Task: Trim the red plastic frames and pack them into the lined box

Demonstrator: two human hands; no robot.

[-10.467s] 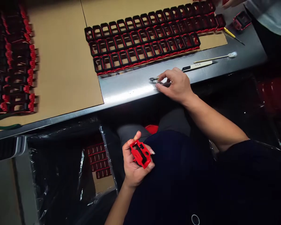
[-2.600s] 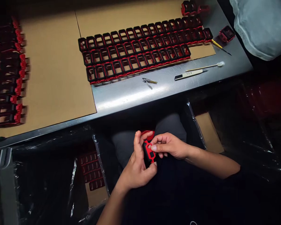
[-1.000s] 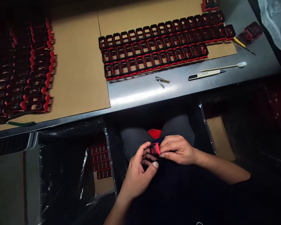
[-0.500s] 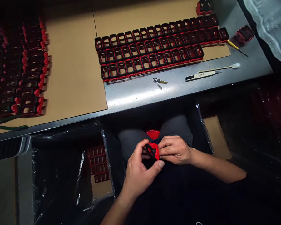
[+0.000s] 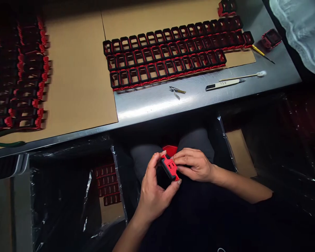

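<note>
Over my lap, my left hand [image 5: 156,180] grips a small red and black plastic frame [image 5: 170,167] between thumb and fingertips, one at each end. The frame is tilted, its red face with small slots turned up and its black rim toward my left palm. My right hand [image 5: 195,164] is closed, with bent fingers drawn together and their tips at the right edge of the red face. Whether a small thing sits between those fingertips is hidden.
Rows of like frames [image 5: 152,71] stand on cardboard [image 5: 78,87] on the metal bench; more frames [image 5: 28,101] are at left. Near the edge lie a nail clipper [image 5: 177,91], a craft knife [image 5: 224,84], a cotton swab [image 5: 241,76], a yellow-handled tool [image 5: 261,52] and green-handled pliers [image 5: 7,144].
The frame has been turned in my left hand, so its slotted red face now shows. My right fingers have shifted slightly up and left along it. The whole view moved a little.
</note>
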